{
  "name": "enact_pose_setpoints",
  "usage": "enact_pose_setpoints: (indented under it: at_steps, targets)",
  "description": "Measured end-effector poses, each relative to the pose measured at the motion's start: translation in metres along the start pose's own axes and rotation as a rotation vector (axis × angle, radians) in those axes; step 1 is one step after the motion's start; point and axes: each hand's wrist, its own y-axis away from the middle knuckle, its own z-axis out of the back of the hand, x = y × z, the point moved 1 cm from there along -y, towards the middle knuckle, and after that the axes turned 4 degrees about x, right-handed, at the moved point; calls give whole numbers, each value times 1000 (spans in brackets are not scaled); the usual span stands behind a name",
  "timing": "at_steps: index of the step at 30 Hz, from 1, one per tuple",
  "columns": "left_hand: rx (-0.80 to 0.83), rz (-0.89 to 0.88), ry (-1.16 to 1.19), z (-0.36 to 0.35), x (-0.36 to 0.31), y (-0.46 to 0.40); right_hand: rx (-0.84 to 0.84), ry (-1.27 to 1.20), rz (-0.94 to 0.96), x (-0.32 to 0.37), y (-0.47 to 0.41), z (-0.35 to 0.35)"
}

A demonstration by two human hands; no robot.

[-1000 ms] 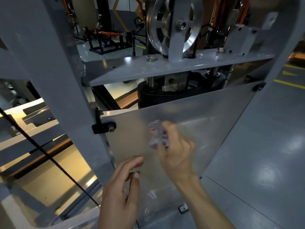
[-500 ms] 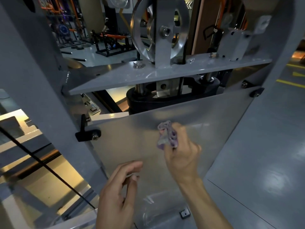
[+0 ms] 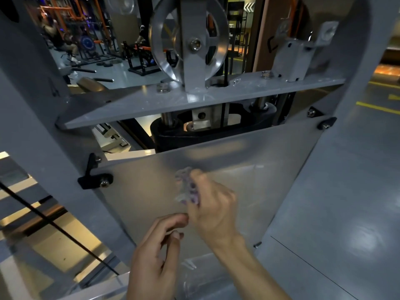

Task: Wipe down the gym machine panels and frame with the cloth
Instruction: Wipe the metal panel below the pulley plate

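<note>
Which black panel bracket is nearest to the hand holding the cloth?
The left bracket, below the panel's upper left corner. The other black bracket sits much farther from the right hand and cloth.

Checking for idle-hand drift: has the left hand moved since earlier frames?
Yes: the left hand has shifted right, away from the black bracket.
</note>
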Motion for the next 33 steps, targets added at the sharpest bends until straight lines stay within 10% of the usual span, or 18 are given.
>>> enact_pose_setpoints:
  at_steps: [33]
  targets:
    - [-6,-84,-51,-52,-12,-19,-131,-50,-174,-88,-8,47]
